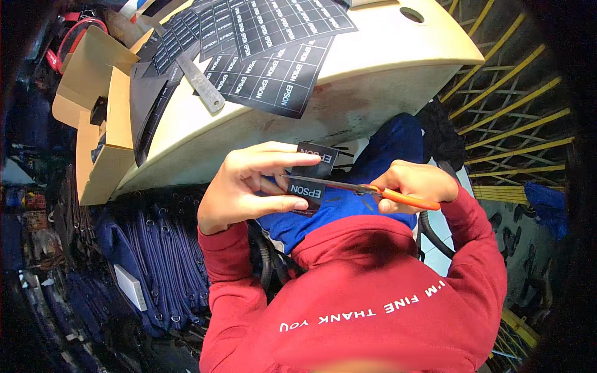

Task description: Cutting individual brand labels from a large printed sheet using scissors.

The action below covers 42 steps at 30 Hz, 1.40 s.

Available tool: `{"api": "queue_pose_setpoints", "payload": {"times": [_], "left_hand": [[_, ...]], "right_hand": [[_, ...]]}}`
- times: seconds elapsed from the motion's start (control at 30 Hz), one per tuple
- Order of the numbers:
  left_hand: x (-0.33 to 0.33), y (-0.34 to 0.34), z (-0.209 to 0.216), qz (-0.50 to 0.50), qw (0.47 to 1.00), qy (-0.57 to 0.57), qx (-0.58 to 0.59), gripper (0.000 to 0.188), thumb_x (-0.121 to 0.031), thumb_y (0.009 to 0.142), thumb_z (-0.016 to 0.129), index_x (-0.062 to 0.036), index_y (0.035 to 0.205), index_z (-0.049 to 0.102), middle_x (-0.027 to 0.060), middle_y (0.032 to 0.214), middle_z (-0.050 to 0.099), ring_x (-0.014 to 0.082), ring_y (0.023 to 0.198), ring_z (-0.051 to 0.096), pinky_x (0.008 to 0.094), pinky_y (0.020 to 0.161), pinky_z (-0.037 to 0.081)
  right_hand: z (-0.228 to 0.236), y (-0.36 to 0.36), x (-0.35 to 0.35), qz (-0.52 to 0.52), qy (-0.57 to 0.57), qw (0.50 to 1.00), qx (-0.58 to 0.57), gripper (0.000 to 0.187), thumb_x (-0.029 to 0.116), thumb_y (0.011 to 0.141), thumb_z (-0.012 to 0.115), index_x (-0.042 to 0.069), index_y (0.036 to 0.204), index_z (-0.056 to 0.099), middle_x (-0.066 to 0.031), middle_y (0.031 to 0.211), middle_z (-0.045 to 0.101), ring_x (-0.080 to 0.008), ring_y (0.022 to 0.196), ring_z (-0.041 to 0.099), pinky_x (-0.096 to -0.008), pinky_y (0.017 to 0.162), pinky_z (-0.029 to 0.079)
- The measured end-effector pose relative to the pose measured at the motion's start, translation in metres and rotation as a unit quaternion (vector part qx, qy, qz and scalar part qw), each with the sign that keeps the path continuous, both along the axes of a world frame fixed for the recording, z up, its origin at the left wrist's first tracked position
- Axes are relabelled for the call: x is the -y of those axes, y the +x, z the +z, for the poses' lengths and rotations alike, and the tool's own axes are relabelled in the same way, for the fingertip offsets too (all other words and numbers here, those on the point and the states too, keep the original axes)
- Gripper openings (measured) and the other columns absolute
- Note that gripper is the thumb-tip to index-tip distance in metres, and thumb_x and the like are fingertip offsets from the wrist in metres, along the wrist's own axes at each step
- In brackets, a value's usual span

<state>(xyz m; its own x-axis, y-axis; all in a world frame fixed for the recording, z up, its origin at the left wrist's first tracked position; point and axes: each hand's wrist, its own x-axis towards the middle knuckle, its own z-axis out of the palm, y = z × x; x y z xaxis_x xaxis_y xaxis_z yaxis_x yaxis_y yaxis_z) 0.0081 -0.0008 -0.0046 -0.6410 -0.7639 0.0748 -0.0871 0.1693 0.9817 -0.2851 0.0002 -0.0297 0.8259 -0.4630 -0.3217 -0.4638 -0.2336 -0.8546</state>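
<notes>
Above your lap, just short of the near edge of the cream-topped table (pixel 398 43), both of your hands are engaged. Your left hand (pixel 235 186) grips the small black label piece (pixel 306 192) — thumb extended along its lower panel, index finger reaching over its upper panel. The other left fingers are bent and partly hidden. Your right hand (pixel 418 180) is closed around the orange-handled scissors (pixel 411 200), with the fingers curled at the handle loops. The blades point to your left and lie across the label piece, between the two printed panels, with the tips near your left fingers. Whether the cut passes fully through cannot be determined from this view.

On the table, black printed label sheets (pixel 280 81) overlap in a fanned stack; one corner projects past the near edge. The metal ruler (pixel 200 86) lies at the left of the stack — holed end toward you. An open cardboard box (pixel 118 118) stands beside the table's left end. At lower left, navy straps (pixel 168 261) with metal rings are grouped beside a flat white box (pixel 129 287). A yellow lattice gate (pixel 505 101) stands at your right.
</notes>
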Motion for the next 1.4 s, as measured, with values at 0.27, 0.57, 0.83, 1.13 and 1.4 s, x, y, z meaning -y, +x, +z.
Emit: {"api": "queue_pose_setpoints", "payload": {"times": [0.27, 0.57, 0.83, 1.13, 1.4], "left_hand": [[-0.004, -0.001, 0.003, 0.053, 0.997, 0.055, -0.002, 0.058, 0.008, 0.053, 0.080, 0.0040, 0.109, 0.063, 0.0111, 0.107, 0.057, 0.0090, 0.084, 0.052, 0.0189, 0.065, 0.042], [0.001, 0.000, 0.001, 0.085, 0.996, 0.033, -0.007, 0.065, 0.010, 0.056, 0.077, 0.0045, 0.117, 0.057, 0.0122, 0.118, 0.054, 0.0145, 0.096, 0.056, 0.0225, 0.076, 0.049], [0.006, -0.019, -0.003, 0.082, 0.995, 0.029, -0.056, 0.060, 0.013, 0.064, 0.073, 0.0005, 0.120, 0.056, 0.0098, 0.125, 0.047, 0.0040, 0.073, 0.052, 0.0176, 0.068, 0.053], [0.023, -0.067, 0.003, 0.085, 0.995, -0.007, -0.056, 0.059, 0.010, 0.068, 0.072, 0.0017, 0.123, 0.053, 0.0093, 0.114, 0.055, 0.0052, 0.068, 0.055, 0.0201, 0.062, 0.051], [0.169, -0.131, 0.041, 0.081, 0.965, -0.247, -0.010, 0.022, -0.008, 0.086, 0.060, 0.0029, 0.105, 0.064, 0.0075, 0.087, 0.067, 0.0113, 0.079, 0.062, 0.0232, 0.071, 0.050]], "right_hand": [[0.000, 0.001, -0.003, -0.025, -0.027, 0.999, -0.016, 0.051, 0.045, 0.087, 0.057, -0.002, 0.068, 0.057, -0.0129, 0.049, 0.044, -0.0201, 0.043, 0.041, -0.0363, 0.045, 0.034], [-0.009, -0.011, -0.010, -0.105, 0.014, 0.994, 0.011, 0.040, 0.032, 0.086, 0.062, -0.001, 0.066, 0.051, -0.0071, 0.050, 0.039, -0.0117, 0.049, 0.035, -0.0335, 0.045, 0.030], [-0.061, 0.020, -0.036, -0.344, 0.101, 0.869, 0.342, 0.025, 0.022, 0.079, 0.071, 0.000, 0.087, 0.061, 0.0005, 0.071, 0.055, -0.0057, 0.065, 0.049, -0.0215, 0.058, 0.040], [-0.046, 0.046, -0.028, -0.408, 0.010, 0.823, 0.395, 0.012, 0.002, 0.078, 0.068, 0.004, 0.080, 0.057, 0.0071, 0.068, 0.047, -0.0003, 0.059, 0.038, -0.0179, 0.052, 0.031], [-0.040, 0.006, -0.026, -0.544, -0.034, 0.743, 0.390, 0.014, 0.007, 0.082, 0.064, 0.003, 0.073, 0.054, 0.0057, 0.061, 0.045, -0.0019, 0.055, 0.037, -0.0201, 0.049, 0.030]]}}
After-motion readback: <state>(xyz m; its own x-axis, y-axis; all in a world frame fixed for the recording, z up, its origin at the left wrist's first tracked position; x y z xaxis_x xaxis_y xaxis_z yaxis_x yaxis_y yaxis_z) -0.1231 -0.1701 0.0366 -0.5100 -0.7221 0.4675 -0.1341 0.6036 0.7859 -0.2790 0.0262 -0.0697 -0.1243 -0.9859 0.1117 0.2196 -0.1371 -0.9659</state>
